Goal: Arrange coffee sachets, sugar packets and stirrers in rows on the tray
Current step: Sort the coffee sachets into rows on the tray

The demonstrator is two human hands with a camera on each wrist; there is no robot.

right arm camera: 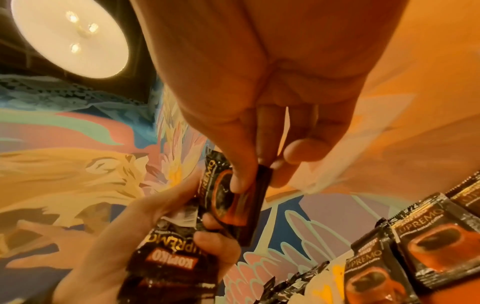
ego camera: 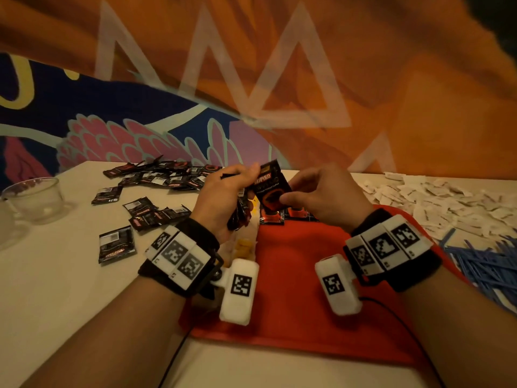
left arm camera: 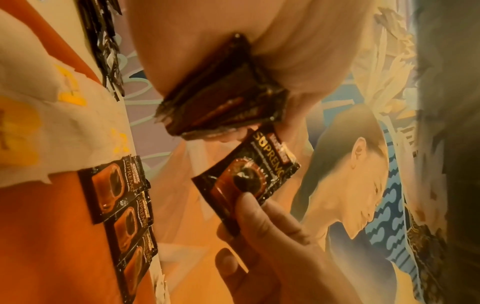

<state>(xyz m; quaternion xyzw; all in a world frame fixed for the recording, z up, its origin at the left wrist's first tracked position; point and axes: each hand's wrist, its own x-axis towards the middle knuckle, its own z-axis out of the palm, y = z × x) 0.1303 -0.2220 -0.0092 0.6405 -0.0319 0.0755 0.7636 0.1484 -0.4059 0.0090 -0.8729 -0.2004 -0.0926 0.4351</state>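
Observation:
My left hand (ego camera: 249, 183) grips a stack of black coffee sachets (left arm camera: 221, 102) above the far left corner of the red tray (ego camera: 293, 275). My right hand (ego camera: 289, 190) pinches one black-and-orange sachet (ego camera: 272, 189) by its lower end, between thumb and fingers, right beside the stack; the wrist views show it as the single sachet (left arm camera: 246, 174) (right arm camera: 233, 195). A short row of sachets (ego camera: 279, 217) lies face up along the tray's far edge, also seen as the row (left arm camera: 116, 189) (right arm camera: 428, 246).
Loose coffee sachets (ego camera: 162, 175) lie scattered on the table's far left. A glass cup (ego camera: 36, 197) stands at the left edge. White sugar packets (ego camera: 433, 200) are heaped at the right, blue stirrers (ego camera: 489, 264) in front of them. A white-and-yellow paper (ego camera: 243, 242) lies by the tray.

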